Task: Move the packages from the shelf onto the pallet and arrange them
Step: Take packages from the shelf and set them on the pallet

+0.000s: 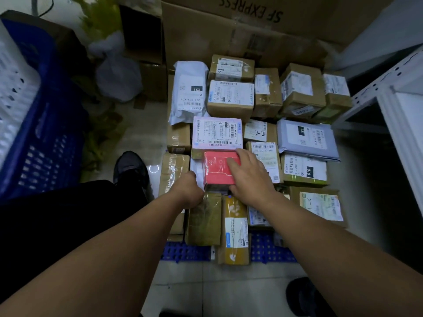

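Note:
A red box (pixel 216 170) lies among several packages on the blue pallet (pixel 267 249). My right hand (pixel 250 177) lies over its right side, fingers spread across the top and thumb at its near edge. My left hand (pixel 188 189) has curled fingers at the box's left near corner, beside a white parcel; what they hold is hidden. A pink box with a label (pixel 217 133) sits just behind the red one. A brown taped box (pixel 203 219) and a yellow box (pixel 235 229) lie in front of it.
A big cardboard carton (pixel 240 30) stands behind the pallet. A white metal shelf (pixel 398 104) is at the right, a blue crate (pixel 45 124) at the left. Grey bags (pixel 119 74) lie on the floor at the back left. My shoes (pixel 130 168) stand on the tiles.

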